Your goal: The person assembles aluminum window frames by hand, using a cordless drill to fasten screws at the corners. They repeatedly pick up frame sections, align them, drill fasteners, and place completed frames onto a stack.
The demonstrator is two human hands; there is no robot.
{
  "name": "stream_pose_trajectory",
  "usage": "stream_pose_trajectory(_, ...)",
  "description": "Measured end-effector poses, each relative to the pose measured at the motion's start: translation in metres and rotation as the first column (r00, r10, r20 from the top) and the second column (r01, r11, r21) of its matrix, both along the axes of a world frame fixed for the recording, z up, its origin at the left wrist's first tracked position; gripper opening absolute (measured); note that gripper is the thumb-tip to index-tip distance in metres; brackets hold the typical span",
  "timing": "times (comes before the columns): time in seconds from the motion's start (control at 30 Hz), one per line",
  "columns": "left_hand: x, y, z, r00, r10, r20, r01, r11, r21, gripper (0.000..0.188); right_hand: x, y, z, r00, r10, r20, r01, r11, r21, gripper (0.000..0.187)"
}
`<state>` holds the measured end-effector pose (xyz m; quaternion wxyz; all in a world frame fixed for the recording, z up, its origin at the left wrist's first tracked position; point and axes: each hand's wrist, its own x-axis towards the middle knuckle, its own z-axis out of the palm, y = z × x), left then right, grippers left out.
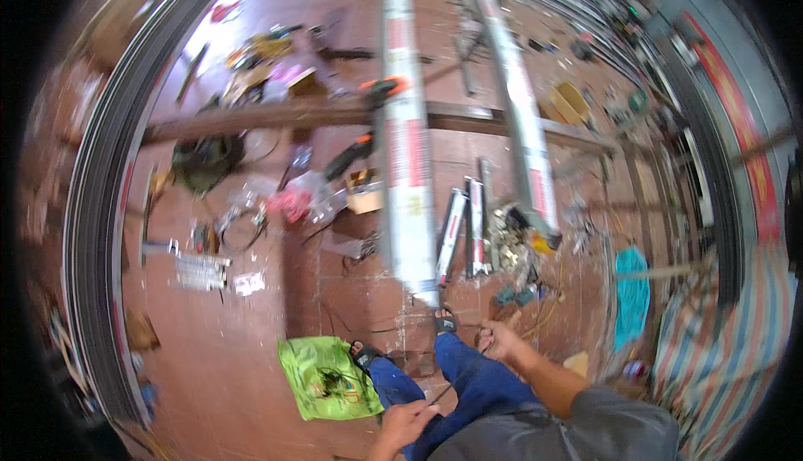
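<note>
Low in the view, my left hand (407,424) is closed beside my thigh, with a thin dark strip (442,394) sticking out past its fingers. Too blurred to name, that strip could be a cord or a slim tool. My right hand (499,340) is raised in front of my right knee, its fingers pinched together; what they hold is too small to make out. Just ahead of my feet ends a long profile wrapped in white and red film (407,151). It rests across a brown beam (318,114), and an orange and black clamp (383,89) sits on it there.
A second wrapped profile (519,101) lies to the right. By my left foot is a green bag (322,369) with dark cords on it. Short profiles (464,227), a cardboard box (365,193) and a teal power tool (514,295) lie on the floor. Long dark profiles (109,185) line the left side.
</note>
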<state>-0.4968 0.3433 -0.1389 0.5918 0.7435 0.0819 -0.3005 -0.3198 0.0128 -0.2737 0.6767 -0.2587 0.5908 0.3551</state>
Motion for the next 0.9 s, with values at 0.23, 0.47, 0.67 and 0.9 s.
stream_pose_trajectory(0.23,0.012,0.101,0.140,0.929,0.294,0.224,-0.360,0.853,0.377,0.022,0.005,-0.232,-0.033,0.957,-0.220,0.191,0.283,0.854,-0.435,0.036)
stream_pose_trajectory(0.47,0.004,0.188,0.255,0.537,0.500,0.680,-0.843,0.342,0.415,0.014,0.027,-0.357,0.027,0.720,-0.450,0.528,0.694,0.477,-0.539,0.052)
stream_pose_trajectory(0.67,-0.018,0.253,0.278,0.495,0.484,0.722,-0.867,0.220,0.447,0.024,0.032,-0.377,0.108,0.467,-0.652,0.597,0.883,0.376,-0.280,0.040)
stream_pose_trajectory(0.9,-0.037,0.275,0.187,0.616,0.482,0.623,-0.779,0.252,0.574,0.028,0.025,-0.313,0.110,0.381,-0.552,0.742,0.911,0.362,-0.199,0.048)
